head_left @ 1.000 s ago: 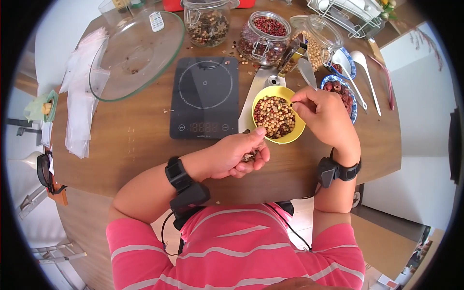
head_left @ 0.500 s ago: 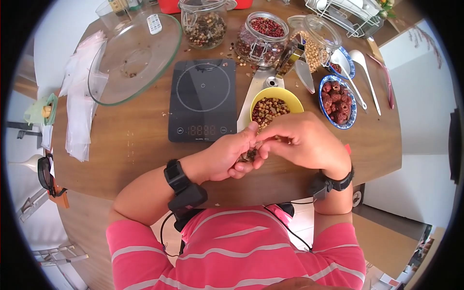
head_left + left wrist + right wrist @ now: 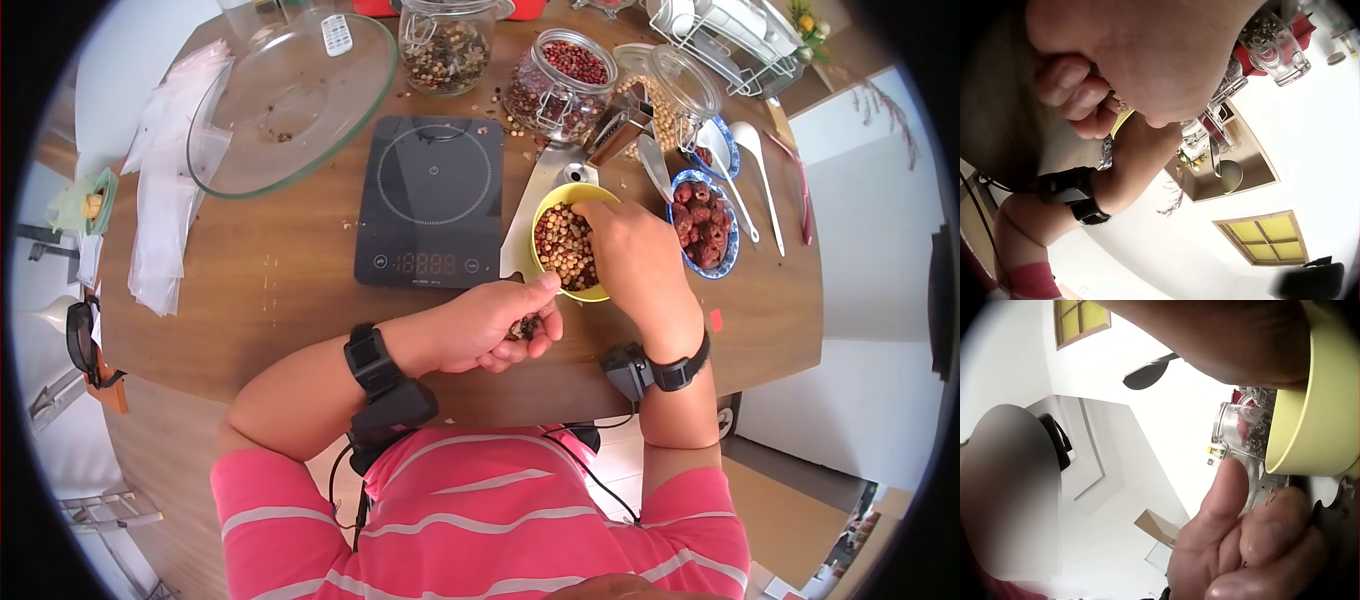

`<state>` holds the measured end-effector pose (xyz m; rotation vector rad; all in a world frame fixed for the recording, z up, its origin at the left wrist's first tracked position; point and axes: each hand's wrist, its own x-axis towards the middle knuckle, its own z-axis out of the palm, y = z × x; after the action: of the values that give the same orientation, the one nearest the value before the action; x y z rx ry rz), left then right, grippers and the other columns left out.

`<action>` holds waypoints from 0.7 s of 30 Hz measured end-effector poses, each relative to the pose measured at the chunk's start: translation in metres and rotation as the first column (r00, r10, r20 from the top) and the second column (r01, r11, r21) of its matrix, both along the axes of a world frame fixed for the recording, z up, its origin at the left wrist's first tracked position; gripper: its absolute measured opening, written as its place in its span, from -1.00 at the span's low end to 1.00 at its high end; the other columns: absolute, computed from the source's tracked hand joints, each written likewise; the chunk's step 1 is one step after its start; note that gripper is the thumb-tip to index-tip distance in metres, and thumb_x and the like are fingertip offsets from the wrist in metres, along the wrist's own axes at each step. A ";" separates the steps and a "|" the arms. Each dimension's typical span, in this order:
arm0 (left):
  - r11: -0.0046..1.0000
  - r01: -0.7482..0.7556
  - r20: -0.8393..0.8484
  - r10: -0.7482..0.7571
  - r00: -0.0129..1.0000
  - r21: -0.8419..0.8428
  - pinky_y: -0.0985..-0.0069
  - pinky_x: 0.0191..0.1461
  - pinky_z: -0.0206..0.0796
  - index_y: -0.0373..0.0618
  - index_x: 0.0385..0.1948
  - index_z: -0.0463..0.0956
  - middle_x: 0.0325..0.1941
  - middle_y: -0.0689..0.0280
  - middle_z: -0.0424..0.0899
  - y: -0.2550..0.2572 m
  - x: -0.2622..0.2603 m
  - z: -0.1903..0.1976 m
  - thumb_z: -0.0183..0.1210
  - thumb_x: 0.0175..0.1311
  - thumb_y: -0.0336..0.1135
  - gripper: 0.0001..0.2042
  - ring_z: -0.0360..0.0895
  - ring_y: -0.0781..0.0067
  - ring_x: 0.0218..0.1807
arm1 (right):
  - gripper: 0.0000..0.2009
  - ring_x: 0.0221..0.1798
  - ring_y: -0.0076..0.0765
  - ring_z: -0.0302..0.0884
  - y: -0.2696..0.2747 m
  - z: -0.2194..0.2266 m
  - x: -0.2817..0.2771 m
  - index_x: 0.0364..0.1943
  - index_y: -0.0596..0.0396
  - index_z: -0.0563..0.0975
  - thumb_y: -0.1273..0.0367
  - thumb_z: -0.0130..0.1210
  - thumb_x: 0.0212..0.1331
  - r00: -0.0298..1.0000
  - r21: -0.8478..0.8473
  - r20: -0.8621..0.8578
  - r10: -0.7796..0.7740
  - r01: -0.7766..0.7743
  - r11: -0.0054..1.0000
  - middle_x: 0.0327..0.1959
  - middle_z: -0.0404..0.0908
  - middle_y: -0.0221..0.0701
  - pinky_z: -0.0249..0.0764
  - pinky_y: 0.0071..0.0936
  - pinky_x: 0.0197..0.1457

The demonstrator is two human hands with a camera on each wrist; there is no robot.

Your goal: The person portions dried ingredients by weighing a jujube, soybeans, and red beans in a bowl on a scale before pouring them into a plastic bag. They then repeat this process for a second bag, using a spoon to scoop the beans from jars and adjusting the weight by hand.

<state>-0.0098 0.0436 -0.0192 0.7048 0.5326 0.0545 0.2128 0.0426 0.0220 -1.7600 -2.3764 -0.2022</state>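
Observation:
My left hand (image 3: 510, 322) is palm up near the table's front, its fingers curled round small dried bits (image 3: 523, 327). Just beyond its thumb stands a yellow bowl (image 3: 592, 294) of mixed beans or seeds (image 3: 567, 250), pale, red and dark. From the right, my right hand (image 3: 640, 255) reaches over the rim with its fingers down in the bowl. In the right wrist view the fingertips are hidden behind the wall of the bowl (image 3: 1335, 412), so I cannot tell whether they pinch anything. A dark kitchen scale (image 3: 430, 190) with lit digits lies left of the bowl.
Glass jars of mixed dried bits (image 3: 447, 55), red beans (image 3: 560, 90) and pale beans (image 3: 665, 95) line the back. A blue-patterned dish (image 3: 735, 250) holds dark red dried fruits, with a white spoon (image 3: 757, 165) beyond. Leftward are a glass platter (image 3: 290, 110) and plastic bags (image 3: 165, 200).
My right hand moved from above the bowl to the left hand's fingers, then back to the bowl, where its fingers now dip in. The left hand has kept hold of the dried bits.

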 end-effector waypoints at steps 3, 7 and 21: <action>1.000 0.007 0.006 -0.007 1.000 0.017 0.69 -0.59 -0.07 -0.12 -0.17 0.49 -0.37 0.39 0.49 0.000 0.000 0.000 -0.27 0.62 0.37 -0.35 0.10 0.78 -0.59 | -0.74 -0.17 0.03 0.71 0.003 -0.002 0.003 -0.06 0.02 0.67 0.50 0.24 0.15 0.999 -0.077 -0.031 -0.029 0.027 0.997 -0.23 0.74 -0.22 0.61 -0.11 -0.15; 1.000 0.013 0.018 -0.013 1.000 0.026 0.69 -0.59 -0.07 -0.12 -0.17 0.49 -0.37 0.39 0.48 -0.001 0.000 -0.001 -0.27 0.61 0.37 -0.35 0.09 0.78 -0.59 | -0.75 -0.15 0.04 0.71 0.005 -0.002 0.004 -0.06 -0.01 0.69 0.46 0.28 0.16 0.996 -0.115 -0.092 -0.020 0.010 0.993 -0.21 0.75 -0.22 0.61 -0.09 -0.12; 0.998 0.025 0.003 -0.025 1.000 0.052 0.68 -0.59 -0.06 -0.13 -0.16 0.49 -0.37 0.39 0.48 -0.001 0.000 -0.002 -0.26 0.60 0.38 -0.34 0.10 0.77 -0.59 | -0.88 -0.20 0.03 0.71 0.005 0.002 0.000 -0.21 0.02 0.70 0.39 0.28 0.18 0.999 -0.168 -0.045 -0.030 0.022 0.986 -0.26 0.74 -0.24 0.60 -0.10 -0.13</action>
<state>-0.0093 0.0425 -0.0212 0.7615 0.5204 0.0462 0.2131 0.0476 0.0240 -1.8457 -2.4003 0.0369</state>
